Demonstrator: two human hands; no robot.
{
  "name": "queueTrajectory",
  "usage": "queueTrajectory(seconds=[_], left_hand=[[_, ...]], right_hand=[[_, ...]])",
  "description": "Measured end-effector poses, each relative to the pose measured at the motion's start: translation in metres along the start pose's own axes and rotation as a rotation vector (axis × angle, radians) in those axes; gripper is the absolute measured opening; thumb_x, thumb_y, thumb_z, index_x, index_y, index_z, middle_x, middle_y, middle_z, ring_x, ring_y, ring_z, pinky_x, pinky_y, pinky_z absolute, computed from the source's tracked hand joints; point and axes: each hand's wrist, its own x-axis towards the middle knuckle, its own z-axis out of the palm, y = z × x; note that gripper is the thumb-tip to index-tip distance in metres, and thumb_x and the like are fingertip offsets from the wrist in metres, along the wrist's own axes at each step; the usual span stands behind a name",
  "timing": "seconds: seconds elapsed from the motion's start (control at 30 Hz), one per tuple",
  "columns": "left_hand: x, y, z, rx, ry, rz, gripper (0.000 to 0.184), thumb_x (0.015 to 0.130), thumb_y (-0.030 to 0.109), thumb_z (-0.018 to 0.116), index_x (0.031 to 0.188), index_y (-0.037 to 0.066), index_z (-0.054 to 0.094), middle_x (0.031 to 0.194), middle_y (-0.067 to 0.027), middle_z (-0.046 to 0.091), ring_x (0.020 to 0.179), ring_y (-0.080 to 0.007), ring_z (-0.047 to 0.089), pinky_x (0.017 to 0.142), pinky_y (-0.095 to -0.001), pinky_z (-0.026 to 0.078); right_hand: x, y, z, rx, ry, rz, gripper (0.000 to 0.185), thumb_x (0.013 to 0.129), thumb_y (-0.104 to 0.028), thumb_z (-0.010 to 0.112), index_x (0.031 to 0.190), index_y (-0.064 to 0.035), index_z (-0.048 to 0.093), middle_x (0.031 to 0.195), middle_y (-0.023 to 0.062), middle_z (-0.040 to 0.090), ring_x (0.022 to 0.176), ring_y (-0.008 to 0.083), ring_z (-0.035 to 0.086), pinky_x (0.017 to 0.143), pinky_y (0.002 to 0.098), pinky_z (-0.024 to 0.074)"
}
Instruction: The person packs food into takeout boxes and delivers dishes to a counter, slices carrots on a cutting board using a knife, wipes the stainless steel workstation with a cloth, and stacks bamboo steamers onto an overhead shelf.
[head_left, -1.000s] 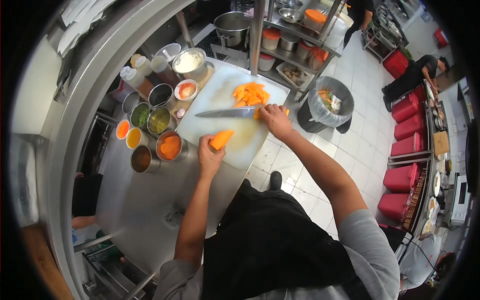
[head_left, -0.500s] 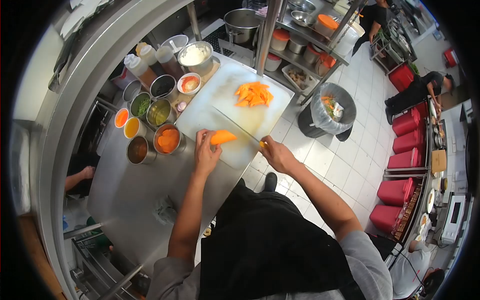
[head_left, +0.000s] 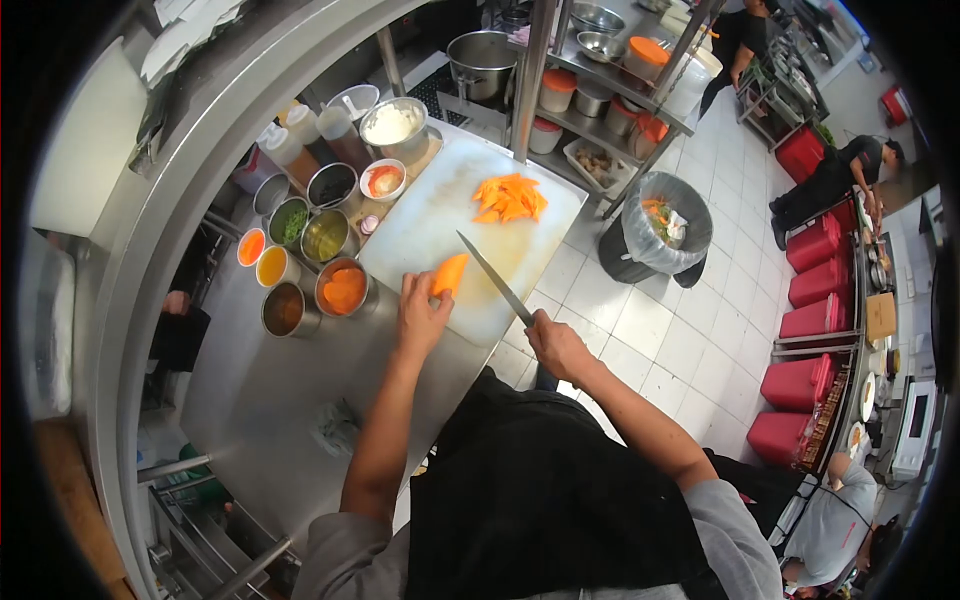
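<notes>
My left hand (head_left: 424, 318) grips an orange carrot piece (head_left: 450, 274) on the near left part of the white cutting board (head_left: 410, 235). One end of the piece is cut at a slant. In my right hand (head_left: 558, 345) is a knife (head_left: 494, 277), held by its handle, which my fingers mostly cover. Its blade points up and left over the board, apart from the carrot piece. Toward the far right of the board lies a pile of slanted carrot slices (head_left: 508, 198).
Left of the board stand a metal pot of orange pieces (head_left: 343, 288), a pot of chopped greens (head_left: 288, 222), a white bowl (head_left: 384, 180) and squeeze bottles (head_left: 283, 145). A lined trash bin (head_left: 655, 225) is on the floor at right. Co-workers (head_left: 835, 190) stand farther off.
The carrot piece has turned from lying sideways to pointing up and away. My right hand has turned the knife so that its flat side shows. The view has shifted slightly.
</notes>
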Motion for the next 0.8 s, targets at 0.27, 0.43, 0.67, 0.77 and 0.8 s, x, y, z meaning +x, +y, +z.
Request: queueTrajectory(seconds=[0.27, 0.43, 0.67, 0.77, 0.8], left_hand=[[-0.006, 0.008, 0.002, -0.105, 0.093, 0.001, 0.026, 0.085, 0.002, 0.071, 0.110, 0.001, 0.063, 0.098, -0.0112, 0.054, 0.079, -0.0243, 0.054, 0.069, -0.0367, 0.049], [-0.004, -0.002, 0.006, -0.080, 0.097, 0.043, 0.027, 0.084, 0.003, 0.071, 0.109, 0.001, 0.062, 0.097, -0.0125, 0.054, 0.082, -0.0277, 0.055, 0.072, -0.0394, 0.049], [-0.007, 0.007, 0.004, -0.120, 0.076, -0.048, 0.028, 0.083, 0.004, 0.070, 0.110, 0.000, 0.061, 0.099, -0.0157, 0.056, 0.090, -0.0343, 0.058, 0.081, -0.0449, 0.050], [-0.007, 0.010, 0.004, -0.128, 0.071, -0.073, 0.030, 0.083, 0.003, 0.069, 0.111, 0.001, 0.060, 0.100, -0.0158, 0.055, 0.092, -0.0345, 0.058, 0.082, -0.0452, 0.050], [-0.007, 0.011, 0.004, -0.130, 0.068, -0.083, 0.030, 0.083, 0.003, 0.069, 0.111, 0.001, 0.060, 0.101, -0.0159, 0.055, 0.092, -0.0346, 0.058, 0.082, -0.0454, 0.050]], right_hand=[[-0.010, -0.042, 0.001, -0.034, 0.091, -0.109, 0.026, 0.100, -0.019, 0.058, 0.108, 0.0029, 0.047, 0.087, 0.0314, 0.067, 0.083, 0.0517, 0.066, 0.075, 0.0595, 0.0532], [0.003, -0.058, 0.016, -0.099, 0.087, -0.153, 0.027, 0.097, -0.017, 0.059, 0.110, 0.0026, 0.045, 0.085, 0.0314, 0.065, 0.078, 0.0508, 0.067, 0.071, 0.0580, 0.0549], [0.011, -0.067, 0.022, -0.174, 0.052, -0.164, 0.029, 0.096, -0.016, 0.059, 0.113, 0.0026, 0.043, 0.086, 0.0327, 0.065, 0.076, 0.0496, 0.068, 0.069, 0.0577, 0.0558], [0.014, -0.072, 0.024, -0.221, 0.022, -0.101, 0.028, 0.096, -0.015, 0.058, 0.113, 0.0021, 0.044, 0.088, 0.0331, 0.067, 0.079, 0.0501, 0.069, 0.071, 0.0576, 0.0570], [0.016, -0.075, 0.023, -0.224, -0.007, -0.077, 0.028, 0.096, -0.015, 0.058, 0.113, 0.0023, 0.045, 0.087, 0.0326, 0.067, 0.079, 0.0499, 0.070, 0.071, 0.0573, 0.0575]])
